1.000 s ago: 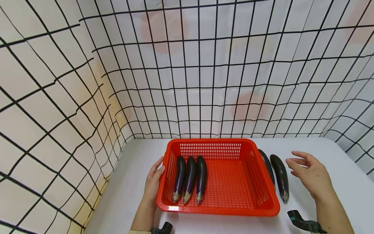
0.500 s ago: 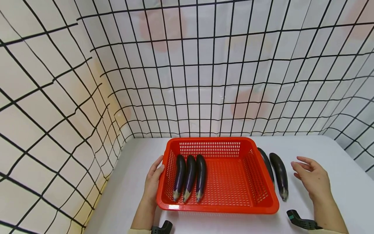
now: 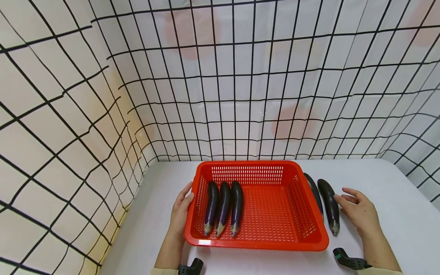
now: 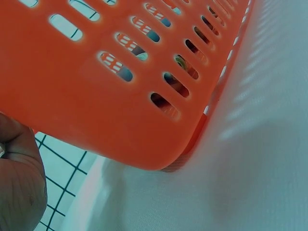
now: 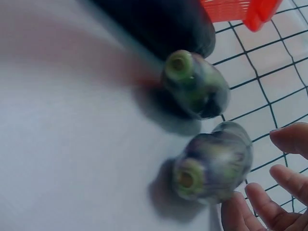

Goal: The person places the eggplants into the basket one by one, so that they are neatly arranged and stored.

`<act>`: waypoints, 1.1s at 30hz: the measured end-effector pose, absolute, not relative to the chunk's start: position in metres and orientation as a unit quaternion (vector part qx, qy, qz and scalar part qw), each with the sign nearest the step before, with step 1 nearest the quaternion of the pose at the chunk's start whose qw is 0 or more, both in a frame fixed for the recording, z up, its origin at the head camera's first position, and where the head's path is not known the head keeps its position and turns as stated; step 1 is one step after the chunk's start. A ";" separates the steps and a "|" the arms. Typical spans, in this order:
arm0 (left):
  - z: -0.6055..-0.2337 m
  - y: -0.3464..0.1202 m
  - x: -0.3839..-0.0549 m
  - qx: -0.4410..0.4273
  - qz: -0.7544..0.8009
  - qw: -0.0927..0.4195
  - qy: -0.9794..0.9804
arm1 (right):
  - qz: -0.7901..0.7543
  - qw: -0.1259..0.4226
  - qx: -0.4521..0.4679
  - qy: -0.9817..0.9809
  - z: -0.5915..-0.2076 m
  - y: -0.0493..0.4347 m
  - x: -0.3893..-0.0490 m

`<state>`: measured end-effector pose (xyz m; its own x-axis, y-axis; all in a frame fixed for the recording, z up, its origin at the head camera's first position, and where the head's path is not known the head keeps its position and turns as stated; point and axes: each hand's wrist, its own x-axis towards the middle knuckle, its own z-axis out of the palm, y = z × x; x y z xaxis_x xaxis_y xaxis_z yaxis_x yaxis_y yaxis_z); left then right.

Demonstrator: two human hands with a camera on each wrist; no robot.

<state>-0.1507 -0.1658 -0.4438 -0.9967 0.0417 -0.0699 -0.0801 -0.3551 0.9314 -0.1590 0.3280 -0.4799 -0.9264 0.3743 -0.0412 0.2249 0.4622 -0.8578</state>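
Note:
In the head view, my left hand (image 3: 179, 210) grips the left rim of a red plastic basket (image 3: 266, 244). Three dark purple eggplants lie side by side in the basket's left half; the middle one (image 3: 224, 208) points its stem end toward me. Outside, to the right, an eggplant (image 3: 329, 206) lies on the table, and another (image 3: 314, 193) is partly hidden behind the basket wall. My right hand (image 3: 359, 210) is at the outer eggplant's right side, fingers loosely bent and spread. The right wrist view shows fingertips (image 5: 233, 211) close to its stem end (image 5: 216, 166); contact is unclear.
The white table (image 3: 388, 183) carries everything. Behind it rises a white wall (image 3: 254, 91) with a black grid, which continues along the left side. In the right wrist view, a large dark rounded shape (image 5: 163, 24) lies beyond the two stem ends.
My right hand first drew a little away to the right, then came back left to the outer eggplant. My left hand stays on the basket rim; the eggplants have not moved.

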 end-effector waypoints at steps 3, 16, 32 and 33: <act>-0.444 -0.165 -0.151 -0.016 0.824 0.035 0.566 | 0.477 0.069 -0.174 -0.859 -0.483 0.327 -0.161; -0.441 -0.165 -0.149 -0.018 0.823 0.034 0.566 | 0.428 0.048 -0.171 -0.886 -0.483 0.317 -0.158; -0.440 -0.164 -0.148 -0.019 0.825 0.037 0.564 | 0.414 0.028 -0.202 -0.887 -0.481 0.313 -0.159; -0.440 -0.164 -0.148 -0.019 0.825 0.038 0.564 | 0.414 0.028 -0.204 -0.887 -0.480 0.313 -0.159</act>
<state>-0.1484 -0.1642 -0.4397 -0.9965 0.0410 -0.0731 -0.0830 -0.3605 0.9291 -0.1591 0.3131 -0.4803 -0.9153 0.3851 -0.1184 0.3379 0.5736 -0.7462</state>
